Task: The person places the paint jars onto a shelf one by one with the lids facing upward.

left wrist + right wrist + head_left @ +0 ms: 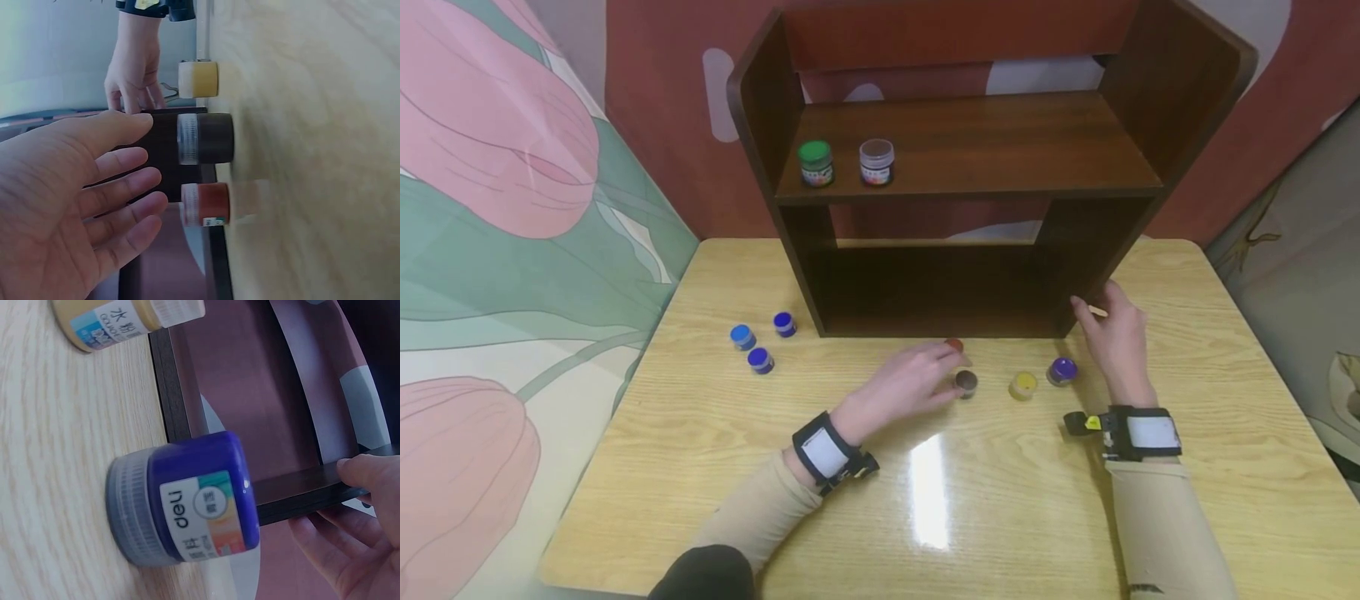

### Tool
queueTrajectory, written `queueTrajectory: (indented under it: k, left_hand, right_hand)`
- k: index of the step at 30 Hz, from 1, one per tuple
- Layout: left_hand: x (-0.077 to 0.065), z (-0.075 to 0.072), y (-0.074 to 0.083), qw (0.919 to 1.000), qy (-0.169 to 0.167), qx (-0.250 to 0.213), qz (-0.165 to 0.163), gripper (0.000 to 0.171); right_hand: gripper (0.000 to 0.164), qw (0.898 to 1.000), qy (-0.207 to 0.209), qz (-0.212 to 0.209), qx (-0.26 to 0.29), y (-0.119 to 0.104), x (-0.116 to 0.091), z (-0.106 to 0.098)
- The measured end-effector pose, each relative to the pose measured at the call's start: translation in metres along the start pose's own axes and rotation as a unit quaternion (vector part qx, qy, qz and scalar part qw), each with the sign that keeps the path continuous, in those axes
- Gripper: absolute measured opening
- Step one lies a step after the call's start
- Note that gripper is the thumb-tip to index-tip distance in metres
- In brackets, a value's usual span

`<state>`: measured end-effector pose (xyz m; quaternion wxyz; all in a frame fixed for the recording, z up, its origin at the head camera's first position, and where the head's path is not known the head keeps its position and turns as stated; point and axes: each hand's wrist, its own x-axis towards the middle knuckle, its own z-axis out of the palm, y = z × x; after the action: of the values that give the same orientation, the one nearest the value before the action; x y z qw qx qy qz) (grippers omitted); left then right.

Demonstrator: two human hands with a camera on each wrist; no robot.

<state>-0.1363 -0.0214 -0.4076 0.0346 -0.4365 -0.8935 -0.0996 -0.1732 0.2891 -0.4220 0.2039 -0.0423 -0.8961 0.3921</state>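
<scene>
In the head view my left hand (917, 379) hovers around a dark paint jar (966, 384) and a red paint jar (954, 344). The left wrist view shows its fingers loosely extended, with a gap before the dark jar (215, 138) and red jar (209, 204), both upright. My right hand (1116, 337) pinches the front edge of the right side panel of a dark brown wooden shelf (1063, 283), thumb on one face and fingers on the other. Beside it, a purple paint jar (197, 503) stands upside down on its clear lid. A yellow paint jar (1023, 386) is upright between the hands.
A green-capped jar (816, 163) and a clear-lidded jar (876, 162) stand on the upper shelf board. Left of the shelf, three blue-toned jars, one of them light blue (742, 337), sit on the wooden table (1000, 517). Patterned walls enclose the table.
</scene>
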Motion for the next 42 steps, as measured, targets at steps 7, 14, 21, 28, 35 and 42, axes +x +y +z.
queueTrajectory:
  k: [7, 14, 21, 28, 35, 42]
  left_hand:
    - [0.002, 0.011, -0.002, 0.9989, -0.017, -0.042, -0.014, 0.044]
    - [0.005, 0.02, -0.003, 0.9982, -0.021, -0.054, -0.015, 0.041]
    - [0.007, 0.025, -0.001, 0.9979, -0.016, -0.063, -0.002, 0.04]
    - [0.008, 0.03, -0.001, 0.9975, -0.023, -0.067, 0.003, 0.038]
    - [0.007, 0.031, -0.001, 0.9966, -0.025, -0.077, 0.012, 0.037]
    - [0.006, 0.031, 0.0, 0.9965, -0.021, -0.08, 0.013, 0.028]
  right_hand:
    - [0.037, 1.0, 0.005, -0.003, -0.006, 0.001, 0.0, 0.001]
    - [0.037, 1.0, 0.0, 0.001, -0.004, 0.001, 0.0, 0.0]
    - [0.038, 1.0, -0.006, -0.001, -0.004, 0.001, 0.0, -0.001]
    - [0.037, 1.0, -0.005, -0.004, -0.002, 0.002, 0.001, 0.0]
    - [0.038, 1.0, -0.009, -0.004, -0.002, 0.001, -0.001, -0.001]
    - [0.035, 1.0, -0.004, -0.007, -0.004, 0.002, 0.0, 0.0]
